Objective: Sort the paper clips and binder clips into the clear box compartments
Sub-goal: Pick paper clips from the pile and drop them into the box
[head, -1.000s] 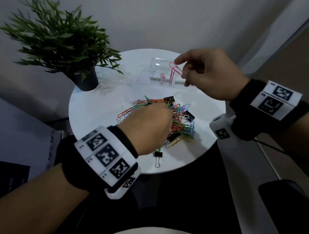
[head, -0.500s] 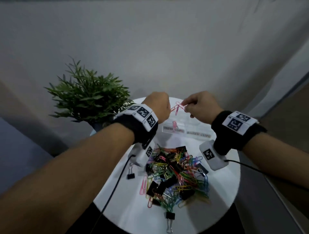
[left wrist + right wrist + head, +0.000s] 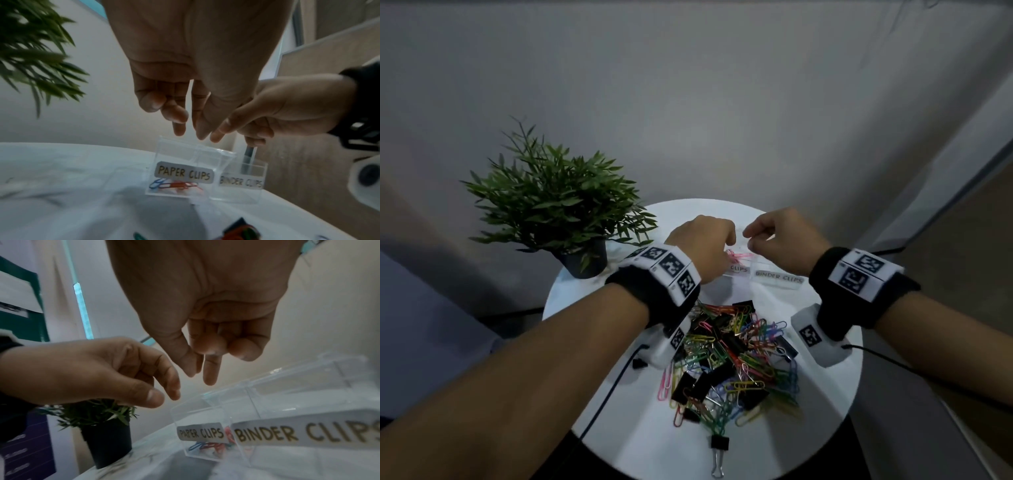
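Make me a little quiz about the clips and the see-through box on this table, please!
1. True or false: the pile of coloured wire paper clips and black binder clips lies inside the clear plastic box.
2. Which compartment of the box has clips in it?
A. the one labelled PAPER CLIPS
B. the one labelled BINDER CLIPS
C. both
3. Fill the gap: the left hand and the right hand are over the box, holding ____.

Key: 1 false, the pile lies on the round white table in front of the box; 2 A; 3 nothing.
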